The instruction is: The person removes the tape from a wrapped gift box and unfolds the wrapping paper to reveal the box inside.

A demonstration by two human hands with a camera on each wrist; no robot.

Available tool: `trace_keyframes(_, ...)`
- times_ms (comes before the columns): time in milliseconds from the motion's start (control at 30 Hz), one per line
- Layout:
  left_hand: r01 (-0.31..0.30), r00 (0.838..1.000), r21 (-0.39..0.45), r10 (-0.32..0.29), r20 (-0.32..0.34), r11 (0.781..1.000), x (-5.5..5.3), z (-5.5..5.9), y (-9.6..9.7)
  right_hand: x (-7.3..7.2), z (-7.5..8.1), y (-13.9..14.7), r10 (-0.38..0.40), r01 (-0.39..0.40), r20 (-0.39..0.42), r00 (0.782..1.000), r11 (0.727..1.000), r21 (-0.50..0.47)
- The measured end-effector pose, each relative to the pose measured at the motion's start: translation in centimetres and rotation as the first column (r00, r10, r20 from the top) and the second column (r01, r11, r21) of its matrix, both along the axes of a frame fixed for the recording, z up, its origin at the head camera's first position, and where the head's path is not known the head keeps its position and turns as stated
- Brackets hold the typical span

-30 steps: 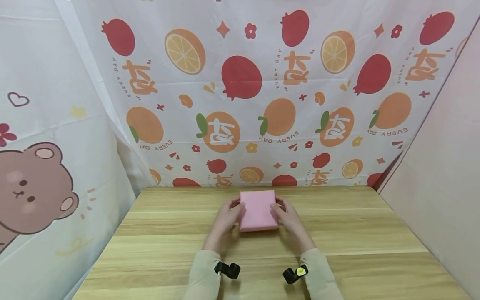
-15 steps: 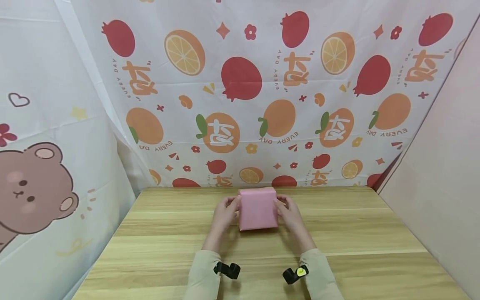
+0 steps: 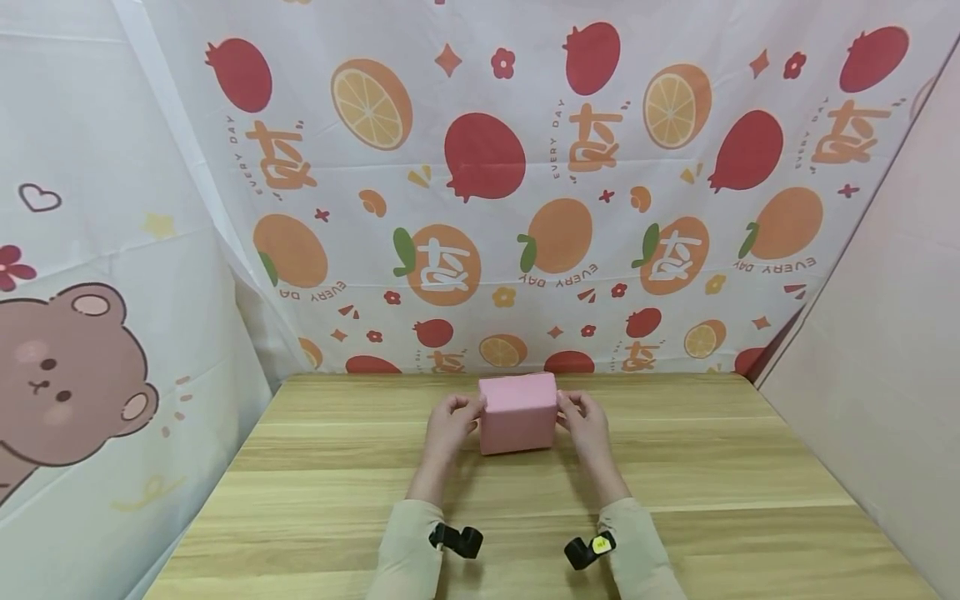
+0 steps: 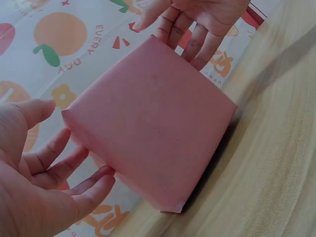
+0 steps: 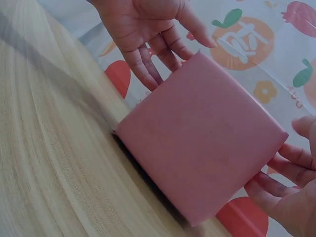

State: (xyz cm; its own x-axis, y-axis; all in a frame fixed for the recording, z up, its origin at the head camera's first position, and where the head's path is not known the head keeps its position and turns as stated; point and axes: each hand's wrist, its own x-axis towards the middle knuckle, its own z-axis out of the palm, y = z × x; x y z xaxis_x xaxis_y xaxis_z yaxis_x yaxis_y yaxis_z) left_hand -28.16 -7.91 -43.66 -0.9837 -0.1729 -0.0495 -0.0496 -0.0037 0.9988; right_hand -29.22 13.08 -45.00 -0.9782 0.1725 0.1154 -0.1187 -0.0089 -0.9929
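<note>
A pink box (image 3: 517, 429) with folded, wrapped-looking corners stands on one side near the back of the table, its broad face turned toward me. My left hand (image 3: 447, 433) is at its left side and my right hand (image 3: 588, 427) at its right. In the left wrist view, loosely bent fingers of the left hand (image 4: 39, 177) touch the side of the box (image 4: 153, 118), while the thumb is off its corner. The right wrist view shows the right hand (image 5: 291, 197) likewise, fingertips at the side of the box (image 5: 202, 138) and thumb apart from it.
The wooden table (image 3: 337, 517) ends at a fruit-printed cloth (image 3: 495, 250) close behind the box. A white cloth with a bear print (image 3: 67, 375) hangs at the left, and a pale panel (image 3: 885, 333) borders the right side. Both sleeves carry black wrist cameras (image 3: 457, 540).
The box has tipped up from lying flat to standing on its side, its top edge swinging up and back. Both hands turned with it and their thumbs have come off it.
</note>
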Motion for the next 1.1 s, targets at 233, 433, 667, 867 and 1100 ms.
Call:
trace_keyframes(233, 0.007, 0.998, 0.018, -0.006, -0.055, 1.0, 0.0, -0.3, 0.0, -0.1, -0.3, 0.6, 0.009, -0.009, -0.009, 1.0, 1.0, -0.026)
trace_keyframes(433, 0.039, 0.991, 0.027, -0.035, -0.129, 0.999, -0.4, -1.2, 0.0, -0.2, -0.7, 1.2, 0.086, -0.089, -0.083, 0.993, 0.996, -0.032)
trace_keyframes(667, 0.109, 0.98, 0.003, -0.107, -0.171, 0.994, -0.7, -2.1, 0.0, -0.5, -1.3, 2.3, 0.206, -0.214, -0.147, 0.967, 0.976, -0.044)
trace_keyframes(867, 0.137, 0.974, -0.004, -0.136, -0.179, 0.99, -0.5, -2.3, 0.2, -0.6, -1.6, 3.2, 0.238, -0.239, -0.093, 0.967, 0.971, -0.008)
trace_keyframes(1100, 0.096, 0.991, 0.013, -0.094, -0.099, 0.995, -0.2, -2.0, 0.5, -0.7, -1.5, 3.1, 0.197, -0.197, 0.014, 0.98, 0.98, 0.027)
